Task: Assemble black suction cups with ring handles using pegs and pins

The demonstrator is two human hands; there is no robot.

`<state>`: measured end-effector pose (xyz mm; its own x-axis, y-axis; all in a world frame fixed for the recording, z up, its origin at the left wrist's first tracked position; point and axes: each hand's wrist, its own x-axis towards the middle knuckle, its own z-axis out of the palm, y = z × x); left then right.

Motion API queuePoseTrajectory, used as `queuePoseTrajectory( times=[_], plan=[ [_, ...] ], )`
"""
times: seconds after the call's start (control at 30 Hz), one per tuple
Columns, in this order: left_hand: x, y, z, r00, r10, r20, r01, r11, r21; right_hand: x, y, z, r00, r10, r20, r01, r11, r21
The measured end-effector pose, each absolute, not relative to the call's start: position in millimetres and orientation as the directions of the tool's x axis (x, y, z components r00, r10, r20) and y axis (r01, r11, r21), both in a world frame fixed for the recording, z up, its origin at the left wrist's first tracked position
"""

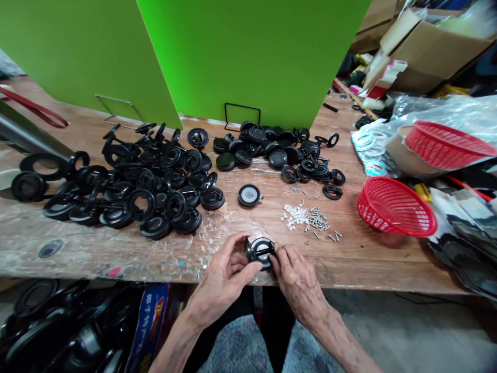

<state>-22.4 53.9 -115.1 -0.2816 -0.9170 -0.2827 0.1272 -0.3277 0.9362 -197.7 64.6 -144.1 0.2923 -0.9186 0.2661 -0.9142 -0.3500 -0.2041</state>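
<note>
My left hand (231, 272) curls round the left side of a round black plastic part (264, 243), thumb at its near edge. My right hand (297, 274) has its fingers pressed on the right rim. The part has a pale centre, a dark bar across it and an upright black ring on its left. It is held at the table's front edge; my right fingertips partly hide it. Beyond it lies a black disc with a grey face (249, 195). White small plastic pieces (295, 216) and metal screws (318, 219) are heaped to the right.
Many black ring-and-base assemblies (155, 181) cover the left of the wooden table (233, 228). Black round bases (256, 142) and loose black rings (314, 168) lie at the back. Red baskets (396, 207) stand at right. Green boards (248, 57) rise behind.
</note>
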Motion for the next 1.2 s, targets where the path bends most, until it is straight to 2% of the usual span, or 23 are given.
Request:
queuePoseTrajectory(
  times=[0.23,0.4,0.47,0.6,0.7,0.87,0.93,1.0,1.1,1.2],
  plan=[
    [-25,52,-114,-0.245,-0.915,-0.321,0.200,-0.372,0.907,-189,65,-147,0.249,-0.927,0.280,-0.937,-0.304,-0.174],
    [-30,55,-105,-0.172,-0.919,-0.354,0.198,-0.385,0.902,-206,59,-136,0.266,-0.930,0.254,-0.894,-0.336,-0.296],
    [-31,57,-104,-0.156,-0.921,-0.356,0.216,-0.384,0.898,-226,55,-135,0.216,-0.933,0.289,-0.896,-0.307,-0.322],
    [-32,59,-105,-0.151,-0.922,-0.356,0.235,-0.383,0.893,-270,45,-141,0.030,-0.926,0.376,-0.974,-0.112,-0.198],
    [-31,58,-107,-0.153,-0.921,-0.357,0.240,-0.385,0.891,-283,39,-150,0.065,-0.933,0.355,-0.987,-0.112,-0.115],
    [-28,57,-112,-0.167,-0.939,-0.301,0.258,-0.336,0.906,-282,36,-157,0.057,-0.947,0.316,-0.990,-0.094,-0.103],
    [-26,57,-110,-0.158,-0.929,-0.336,0.317,-0.370,0.874,-279,38,-152,0.053,-0.951,0.306,-0.978,-0.111,-0.176],
    [-26,56,-107,-0.178,-0.903,-0.390,0.432,-0.428,0.793,-274,42,-138,0.060,-0.955,0.290,-0.920,-0.166,-0.354],
    [-27,54,-103,-0.221,-0.865,-0.450,0.582,-0.487,0.651,-259,48,-109,0.113,-0.973,0.202,-0.741,-0.218,-0.635],
    [-28,52,-103,-0.238,-0.829,-0.506,0.633,-0.527,0.566,-242,51,-85,0.210,-0.969,0.128,-0.639,-0.235,-0.732]
  ],
)
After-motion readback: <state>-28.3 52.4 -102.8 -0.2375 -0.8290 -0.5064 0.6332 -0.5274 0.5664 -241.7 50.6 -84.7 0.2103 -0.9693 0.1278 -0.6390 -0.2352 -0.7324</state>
